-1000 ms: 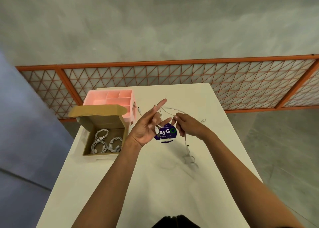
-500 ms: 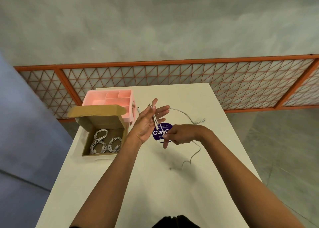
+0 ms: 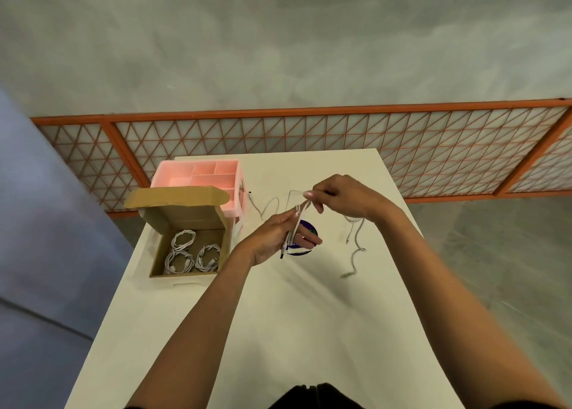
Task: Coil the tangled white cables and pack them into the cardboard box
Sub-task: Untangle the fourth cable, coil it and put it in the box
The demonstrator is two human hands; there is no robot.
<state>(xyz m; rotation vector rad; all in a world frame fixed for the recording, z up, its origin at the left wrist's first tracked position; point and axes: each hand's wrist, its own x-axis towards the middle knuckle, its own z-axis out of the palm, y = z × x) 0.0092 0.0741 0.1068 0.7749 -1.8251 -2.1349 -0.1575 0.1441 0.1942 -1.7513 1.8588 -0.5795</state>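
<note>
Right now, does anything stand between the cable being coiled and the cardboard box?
Nothing visible does. The cardboard box lies open left of the left hand, which holds the cable; only bare table between. Three coiled cables lie inside; the pink organizer stands behind it.

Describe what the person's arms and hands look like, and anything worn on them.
The left forearm and right forearm are bare to the picture's bottom edge: no sleeves, watch or bracelet show. The left hand and right hand wear no gloves, and no rings can be made out. The fingernails look long and light. Some dark clothing shows at the bottom.
</note>
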